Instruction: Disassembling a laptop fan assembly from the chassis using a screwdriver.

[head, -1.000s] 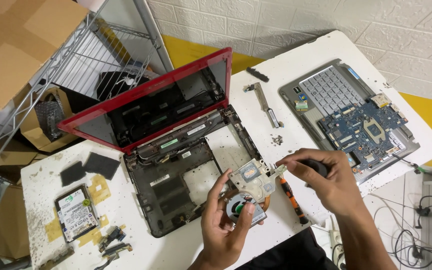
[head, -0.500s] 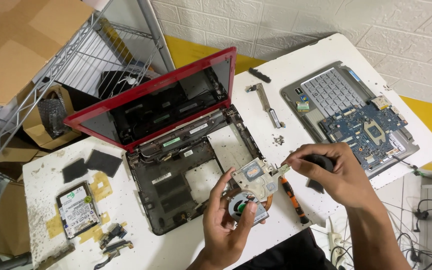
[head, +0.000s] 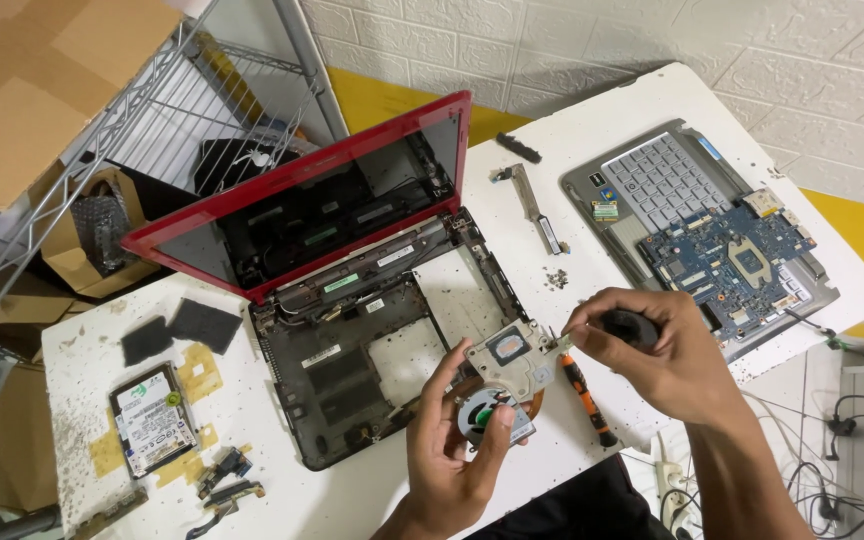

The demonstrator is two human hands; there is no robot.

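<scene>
We see the left hand (head: 452,450) closed around a cooling fan assembly (head: 507,380), thumb and fingers gripping its round fan end, metal plate tilted up toward 1 o'clock. The right hand (head: 667,360) is closed on a black-handled screwdriver (head: 624,326), its tip at the assembly's upper right corner. Both are held just above the front edge of the white desk (head: 372,500).

At 10 o'clock from the hands lies the red laptop (head: 352,250), lid open, its base shell stripped: two pale bare bays show inside, with cables and a board strip along the hinge. An orange-handled screwdriver (head: 587,400) lies on the desk just beneath the hands.

At 2 o'clock, a grey laptop tray (head: 592,185) holds a keyboard panel and a blue circuit board (head: 732,260). At 9 o'clock, a hard drive (head: 152,420) rests flat; a cardboard box (head: 82,260) beyond holds bubble wrap.
</scene>
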